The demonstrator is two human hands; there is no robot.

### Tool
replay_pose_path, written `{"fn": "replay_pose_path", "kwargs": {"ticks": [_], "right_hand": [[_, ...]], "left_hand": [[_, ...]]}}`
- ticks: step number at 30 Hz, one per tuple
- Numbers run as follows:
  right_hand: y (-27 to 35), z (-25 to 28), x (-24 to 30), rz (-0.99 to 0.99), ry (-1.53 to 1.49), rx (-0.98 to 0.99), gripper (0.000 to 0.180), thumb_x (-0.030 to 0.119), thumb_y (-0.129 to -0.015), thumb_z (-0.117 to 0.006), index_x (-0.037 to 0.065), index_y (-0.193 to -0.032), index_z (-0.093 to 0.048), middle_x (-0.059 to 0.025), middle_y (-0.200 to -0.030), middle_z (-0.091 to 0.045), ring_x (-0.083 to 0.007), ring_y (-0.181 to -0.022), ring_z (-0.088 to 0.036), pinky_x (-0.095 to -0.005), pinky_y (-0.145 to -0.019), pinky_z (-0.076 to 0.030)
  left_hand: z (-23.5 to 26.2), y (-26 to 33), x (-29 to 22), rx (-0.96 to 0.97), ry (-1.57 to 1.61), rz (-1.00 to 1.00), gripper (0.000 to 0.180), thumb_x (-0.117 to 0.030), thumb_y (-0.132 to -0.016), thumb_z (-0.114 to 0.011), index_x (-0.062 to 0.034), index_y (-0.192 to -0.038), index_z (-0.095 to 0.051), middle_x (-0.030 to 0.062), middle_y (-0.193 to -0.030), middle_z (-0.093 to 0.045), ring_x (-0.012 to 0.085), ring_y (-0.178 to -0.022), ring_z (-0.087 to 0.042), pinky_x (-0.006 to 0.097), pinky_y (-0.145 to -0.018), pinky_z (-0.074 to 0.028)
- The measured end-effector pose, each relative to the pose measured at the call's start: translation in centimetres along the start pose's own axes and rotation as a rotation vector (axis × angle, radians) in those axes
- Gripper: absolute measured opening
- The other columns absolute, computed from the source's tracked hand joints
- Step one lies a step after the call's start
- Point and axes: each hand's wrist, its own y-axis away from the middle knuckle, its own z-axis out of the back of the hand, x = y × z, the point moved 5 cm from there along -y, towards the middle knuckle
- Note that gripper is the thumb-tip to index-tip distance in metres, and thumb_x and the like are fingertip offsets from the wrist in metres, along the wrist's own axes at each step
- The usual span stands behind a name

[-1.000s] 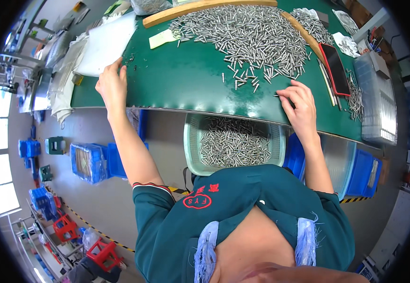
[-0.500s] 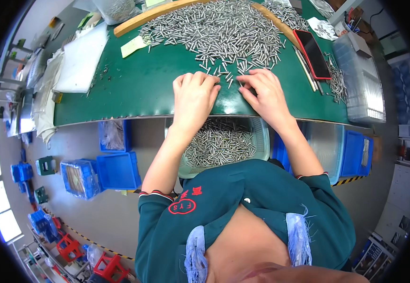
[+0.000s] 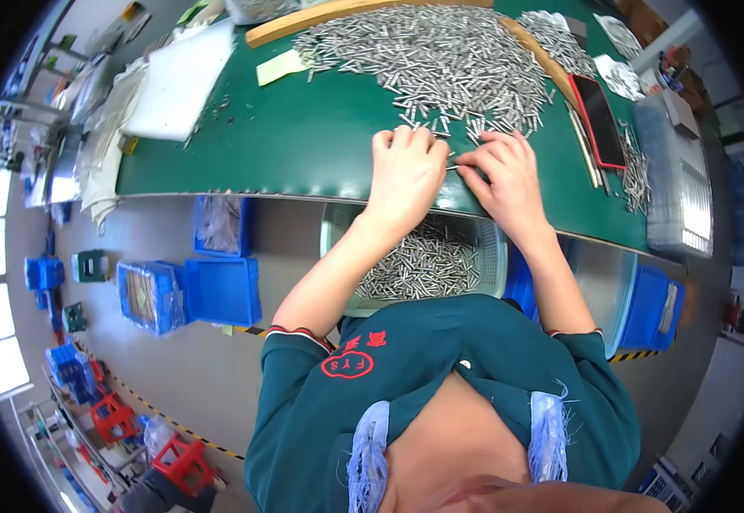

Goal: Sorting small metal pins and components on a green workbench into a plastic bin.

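A broad heap of small metal pins [image 3: 440,64] covers the far middle of the green worktable [image 3: 304,145]. My left hand [image 3: 408,175] rests near the table's front edge, fingers curled down and closed; whatever lies under them is hidden. Opposite it, my right hand [image 3: 507,175] pinches its thumb and fingers together at the end of a single metal pin [image 3: 452,168]. This pin lies in the narrow gap between both hands. Just beyond my fingertips, loose pins spill from the heap. Below the table edge, a pale green basket [image 3: 498,256] holds many more pins.
Wooden strips [image 3: 329,24] border the heap. To the right are a red-edged phone [image 3: 599,124], thin rods [image 3: 583,141] and a clear plastic case [image 3: 676,171]. White sheets [image 3: 180,85] and a yellow note [image 3: 282,67] lie left. Blue bins [image 3: 222,291] stand below.
The whole view has shifted, so the table sits further right and tilted. My hands have come closer together, and fewer loose pins show between them.
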Motion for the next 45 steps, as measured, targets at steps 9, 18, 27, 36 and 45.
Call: {"fn": "replay_pose_path", "kwargs": {"ticks": [9, 18, 27, 36, 45], "right_hand": [[0.4, 0.1, 0.6, -0.026, -0.033, 0.058, 0.022, 0.027, -0.078, -0.075, 0.015, -0.095, -0.069, -0.0017, -0.092, -0.063, -0.0237, -0.11, -0.055, -0.054, -0.108, -0.027], [-0.1, -0.6, 1.2, 0.026, -0.003, 0.062, 0.018, 0.026, -0.079, -0.074, 0.02, -0.096, -0.072, 0.0008, -0.087, -0.06, -0.0214, -0.109, -0.055, -0.0552, -0.109, -0.026], [-0.2, -0.5, 1.6, 0.039, 0.069, 0.067, 0.015, 0.025, -0.08, -0.073, 0.021, -0.094, -0.072, 0.0019, -0.088, -0.061, -0.0211, -0.11, -0.054, -0.0583, -0.109, -0.022], [-0.2, -0.6, 1.6, 0.026, 0.083, 0.067, 0.018, 0.027, -0.081, -0.073, 0.02, -0.097, -0.071, -0.0001, -0.092, -0.06, -0.0209, -0.11, -0.054, -0.0582, -0.109, -0.021], [0.2, -0.8, 1.5, 0.029, 0.02, 0.018, 0.014, 0.025, -0.078, -0.075, 0.02, -0.091, -0.071, 0.0029, -0.086, -0.06, -0.0202, -0.108, -0.055, -0.0624, -0.108, -0.02]], "left_hand": [[2.5, 1.1, 0.0, 0.058, 0.117, 0.06, 0.016, -0.02, -0.083, -0.068, -0.0162, -0.098, -0.067, 0.0001, -0.09, -0.062, 0.0209, -0.09, -0.057, 0.04, -0.084, -0.038], [3.0, 1.1, 3.7, -0.028, 0.015, 0.184, 0.014, -0.019, -0.085, -0.067, -0.0165, -0.098, -0.068, 0.0017, -0.092, -0.063, 0.0215, -0.088, -0.058, 0.04, -0.084, -0.039], [0.6, 1.1, 2.4, -0.005, 0.036, 0.185, 0.011, -0.019, -0.079, -0.07, -0.0149, -0.088, -0.065, 0.0016, -0.091, -0.059, 0.0222, -0.092, -0.056, 0.041, -0.084, -0.038], [1.2, 2.1, 1.5, -0.021, 0.126, 0.076, 0.01, -0.019, -0.08, -0.069, -0.0139, -0.087, -0.064, -0.0002, -0.089, -0.059, 0.0209, -0.089, -0.055, 0.04, -0.083, -0.037], [1.8, 2.7, 1.0, -0.001, 0.078, 0.155, 0.015, -0.021, -0.078, -0.073, -0.0142, -0.086, -0.063, -0.0002, -0.087, -0.058, 0.0203, -0.088, -0.055, 0.039, -0.082, -0.037]]}}
